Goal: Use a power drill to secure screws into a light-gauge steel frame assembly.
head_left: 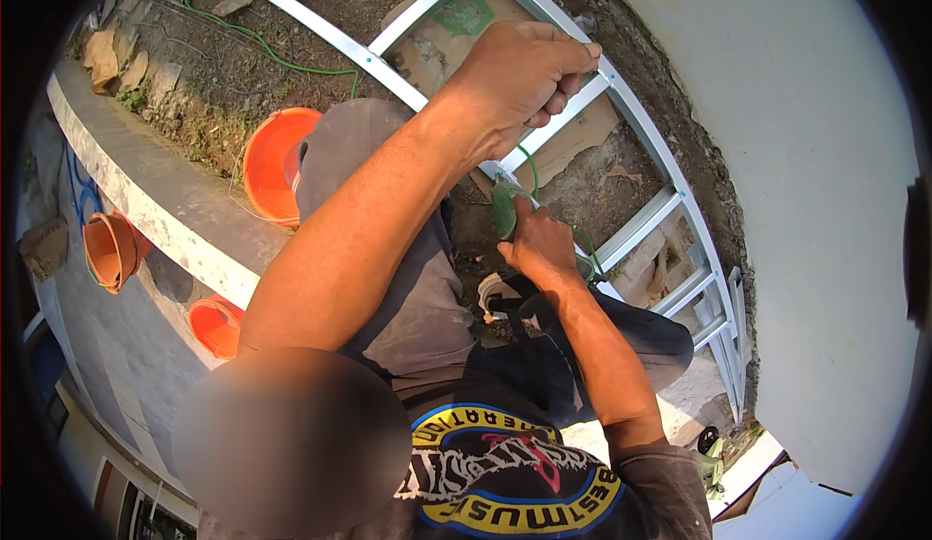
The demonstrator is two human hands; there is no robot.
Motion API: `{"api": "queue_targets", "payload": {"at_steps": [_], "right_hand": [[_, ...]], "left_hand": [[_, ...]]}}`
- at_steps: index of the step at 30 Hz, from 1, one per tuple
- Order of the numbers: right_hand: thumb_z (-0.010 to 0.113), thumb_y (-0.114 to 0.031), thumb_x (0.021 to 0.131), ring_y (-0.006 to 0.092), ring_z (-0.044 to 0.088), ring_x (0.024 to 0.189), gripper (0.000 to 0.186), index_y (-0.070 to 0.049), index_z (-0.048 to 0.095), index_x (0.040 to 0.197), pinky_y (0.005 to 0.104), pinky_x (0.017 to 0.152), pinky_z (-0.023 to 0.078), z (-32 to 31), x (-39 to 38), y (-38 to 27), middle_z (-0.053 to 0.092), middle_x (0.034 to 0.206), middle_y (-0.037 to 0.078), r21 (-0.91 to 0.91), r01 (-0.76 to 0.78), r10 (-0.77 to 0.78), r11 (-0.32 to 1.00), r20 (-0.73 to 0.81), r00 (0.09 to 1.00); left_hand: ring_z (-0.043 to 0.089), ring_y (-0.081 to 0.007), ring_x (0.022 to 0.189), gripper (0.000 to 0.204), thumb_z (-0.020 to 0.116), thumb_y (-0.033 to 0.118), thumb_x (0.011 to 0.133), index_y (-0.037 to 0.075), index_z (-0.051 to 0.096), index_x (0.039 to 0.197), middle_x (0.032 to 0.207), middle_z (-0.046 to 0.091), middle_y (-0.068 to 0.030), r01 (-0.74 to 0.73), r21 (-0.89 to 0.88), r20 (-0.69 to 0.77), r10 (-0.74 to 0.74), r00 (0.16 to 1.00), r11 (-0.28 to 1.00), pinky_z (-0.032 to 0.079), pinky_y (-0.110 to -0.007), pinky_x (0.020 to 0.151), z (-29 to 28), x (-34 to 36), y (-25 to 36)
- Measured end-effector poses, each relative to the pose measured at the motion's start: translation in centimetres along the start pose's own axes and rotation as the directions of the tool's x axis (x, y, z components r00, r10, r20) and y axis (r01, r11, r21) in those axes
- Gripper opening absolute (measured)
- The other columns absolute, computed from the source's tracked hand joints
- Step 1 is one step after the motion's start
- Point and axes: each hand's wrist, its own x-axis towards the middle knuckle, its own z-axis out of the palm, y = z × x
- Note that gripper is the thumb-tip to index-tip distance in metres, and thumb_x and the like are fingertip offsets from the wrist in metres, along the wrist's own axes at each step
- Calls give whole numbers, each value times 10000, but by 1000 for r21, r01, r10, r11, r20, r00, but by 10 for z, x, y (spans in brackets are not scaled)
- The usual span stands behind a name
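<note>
My left hand is raised over the silver metal frame, near one of its crossbars. Its fingers are curled in and pressed together; whatever they pinch, if anything, is too small or hidden to name. Lower down, my right hand is wrapped round a green power tool, drill-like in shape, close to the frame's near rail. Its tip is hard to make out. A green cord loops beside this hand. Small screw heads dot the frame's joints.
Beneath the frame lie soil and flattened cardboard. An orange bucket stands left of my knee, with more orange buckets beyond a concrete ledge. A pale wall rises along the right. Another green cord crosses the soil.
</note>
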Motion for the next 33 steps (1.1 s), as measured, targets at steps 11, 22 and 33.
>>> {"api": "queue_targets", "payload": {"at_steps": [11, 22, 33], "right_hand": [[843, -309, 739, 424, 713, 887, 672, -40, 508, 1255, 488, 760, 584, -10, 6, 7, 671, 984, 263, 28, -63, 61, 998, 56, 997], [839, -313, 738, 432, 708, 911, 687, -45, 508, 1277, 484, 776, 583, -3, 1, 5, 671, 1001, 270, -1, -54, 54, 999, 66, 996], [814, -297, 741, 400, 705, 952, 698, -98, 532, 1347, 494, 829, 562, -12, 9, 28, 702, 1047, 243, 57, -108, 105, 992, 65, 992]], "left_hand": [[537, -94, 627, 174, 589, 117, 906, -22, 649, 992, 773, 573, -32, -24, -82, -5, 23, 1000, 996, 349, -237, 456, 4, 0, -3], [547, -122, 676, 208, 539, 69, 889, -45, 631, 1036, 873, 623, -85, -7, -122, -40, 2, 999, 993, 397, -257, 540, 4, -1, -1], [535, -100, 700, 185, 550, 85, 992, -39, 602, 1118, 930, 656, -111, -36, -133, 11, 38, 999, 990, 413, -240, 539, 4, 1, -4]]}}
